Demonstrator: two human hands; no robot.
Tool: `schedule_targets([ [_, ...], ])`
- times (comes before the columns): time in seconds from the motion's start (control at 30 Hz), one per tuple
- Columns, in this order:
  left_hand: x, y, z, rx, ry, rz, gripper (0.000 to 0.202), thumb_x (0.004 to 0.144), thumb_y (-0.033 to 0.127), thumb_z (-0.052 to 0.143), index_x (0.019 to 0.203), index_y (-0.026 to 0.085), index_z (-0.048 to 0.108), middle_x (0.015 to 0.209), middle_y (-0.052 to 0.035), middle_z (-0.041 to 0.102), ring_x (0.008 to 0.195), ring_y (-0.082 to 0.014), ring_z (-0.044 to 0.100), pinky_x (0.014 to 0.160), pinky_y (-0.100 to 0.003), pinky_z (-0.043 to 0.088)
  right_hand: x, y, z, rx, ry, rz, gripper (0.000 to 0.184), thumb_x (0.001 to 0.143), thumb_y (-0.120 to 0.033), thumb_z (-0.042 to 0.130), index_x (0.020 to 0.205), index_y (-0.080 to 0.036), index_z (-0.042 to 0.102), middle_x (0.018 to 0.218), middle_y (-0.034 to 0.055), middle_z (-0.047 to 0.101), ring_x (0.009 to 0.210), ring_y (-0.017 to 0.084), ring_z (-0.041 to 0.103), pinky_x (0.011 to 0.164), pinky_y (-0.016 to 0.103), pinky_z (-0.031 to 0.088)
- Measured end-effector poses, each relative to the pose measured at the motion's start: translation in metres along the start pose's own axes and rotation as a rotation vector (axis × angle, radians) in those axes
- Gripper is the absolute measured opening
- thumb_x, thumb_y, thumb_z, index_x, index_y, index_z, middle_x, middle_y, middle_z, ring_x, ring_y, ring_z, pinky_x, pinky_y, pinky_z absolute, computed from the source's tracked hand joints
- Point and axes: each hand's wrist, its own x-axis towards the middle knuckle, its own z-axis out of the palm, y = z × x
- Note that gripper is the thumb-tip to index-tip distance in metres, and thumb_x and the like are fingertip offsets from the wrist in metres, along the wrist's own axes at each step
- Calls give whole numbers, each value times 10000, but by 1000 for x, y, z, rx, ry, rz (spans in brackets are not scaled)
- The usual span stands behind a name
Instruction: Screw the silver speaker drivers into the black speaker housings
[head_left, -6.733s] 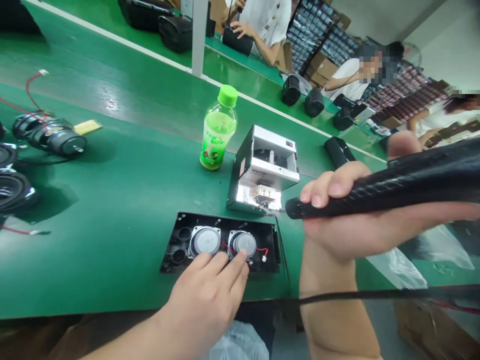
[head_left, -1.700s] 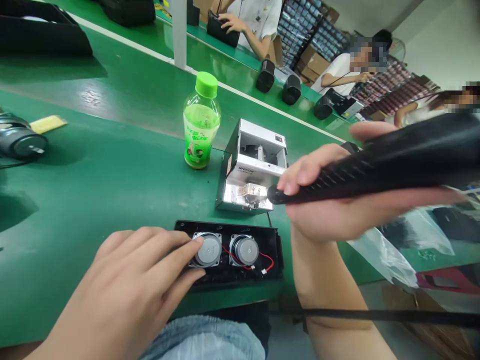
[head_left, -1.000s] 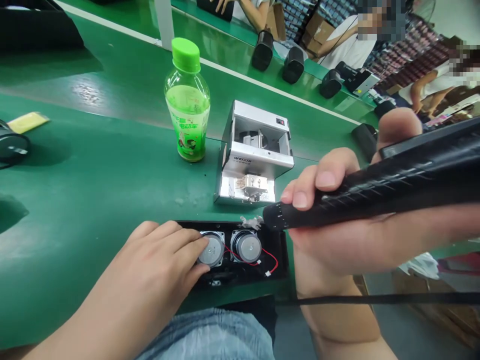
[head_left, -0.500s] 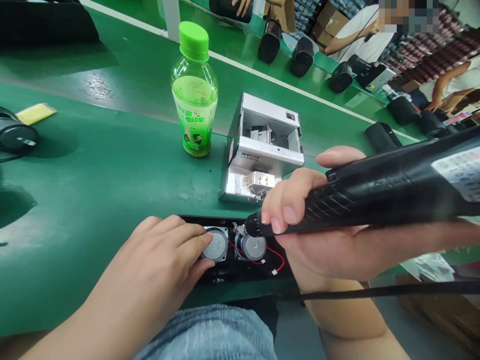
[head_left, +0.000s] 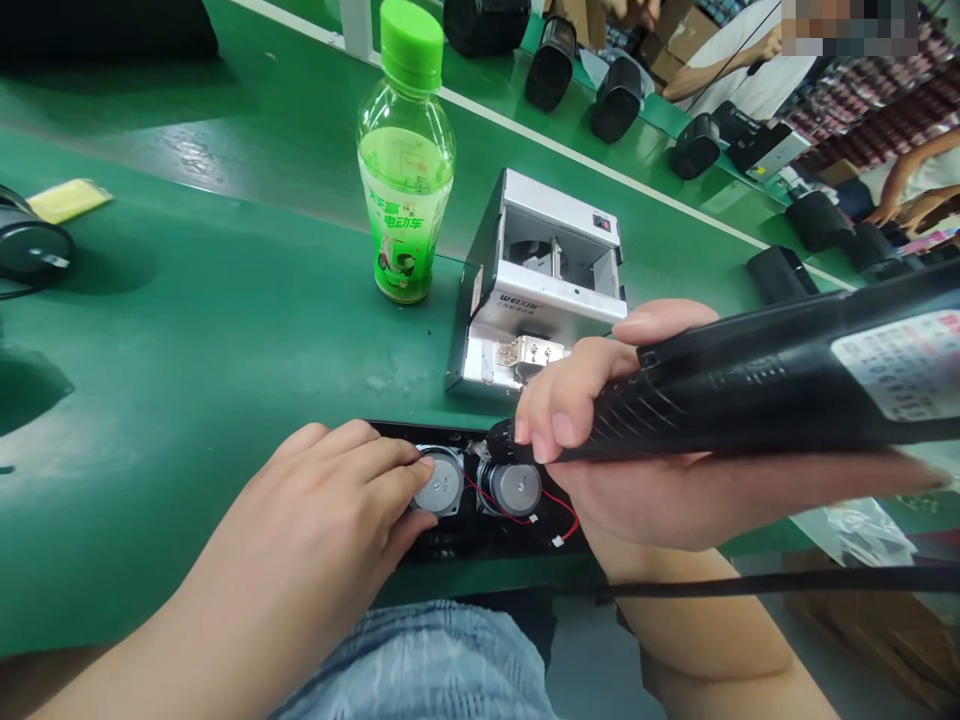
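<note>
Head view shows two hands (head_left: 322, 510) (head_left: 637, 495), one screwdriver (head_left: 727, 385), two speakers (head_left: 440, 487) (head_left: 519, 489)

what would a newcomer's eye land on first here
Probably the bright green-capped bottle, standing upright on the green table to the left of the silver machine. Next, the big black handheld tool in the right hand, slanting in from the picture's right edge with its tip at the far side of the black case. In that case, the left hand touches the left-hand round speaker.
</note>
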Motion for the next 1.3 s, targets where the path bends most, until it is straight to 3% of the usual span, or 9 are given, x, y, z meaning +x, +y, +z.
schedule_targets([
  [0.37, -3, 0, 2, -22, -7, -21, 154, 998, 264, 689, 1063, 195, 811, 1007, -39, 826, 870, -272, 695, 727, -421, 411, -1, 4, 11, -8, 39, -11, 706, 796, -989, 542, 902, -327, 762, 547, -24, 623, 419, 176, 572, 392, 388, 447],
  [0.5, 0, -2, 2, -8, -33, -5, 159, 940, 268, 788, 1080, 194, 798, 1020, -40, 830, 898, -292, 711, 724, -430, 407, -2, 13, 11, 26, -68, -47, 673, 812, -966, 565, 891, -329, 768, 533, -36, 615, 412, 182, 578, 405, 380, 459],
  [0.6, 2, -5, 3, 20, -68, -4, 184, 908, 294, 847, 1061, 207, 795, 1043, -42, 836, 924, -299, 726, 737, -440, 405, -2, 24, 14, 111, -122, -105, 667, 809, -960, 584, 886, -325, 773, 498, -50, 581, 363, 175, 535, 345, 340, 379],
  [0.7, 3, -6, 3, 42, -122, -34, 160, 913, 318, 847, 1036, 231, 793, 1045, -39, 839, 959, -305, 730, 760, -444, 404, -3, 32, 17, 167, -129, -111, 690, 784, -962, 613, 889, -299, 773, 492, -47, 559, 355, 182, 506, 324, 340, 349],
  [1.03, 9, 1, -4, 71, -219, -102, 109, 937, 329, 790, 971, 228, 764, 920, -43, 777, 939, -314, 693, 751, -428, 348, -12, 51, 12, 139, -113, -145, 698, 760, -975, 615, 961, -325, 771, 573, -30, 607, 420, 203, 545, 375, 356, 419],
  [1.17, 7, 3, -3, 54, -209, -114, 90, 937, 303, 803, 951, 229, 754, 895, -28, 754, 920, -304, 684, 749, -424, 336, -11, 40, 16, 130, -91, -75, 703, 710, -948, 699, 995, -311, 784, 579, -33, 644, 406, 193, 527, 393, 358, 429],
  [1.3, 1, 4, 0, 67, -184, -104, 66, 955, 272, 785, 984, 220, 755, 953, -35, 770, 926, -307, 677, 756, -429, 339, -4, -3, -2, 100, -18, -78, 675, 847, -914, 595, 1125, -323, 765, 589, -42, 642, 429, 171, 538, 433, 337, 466],
])
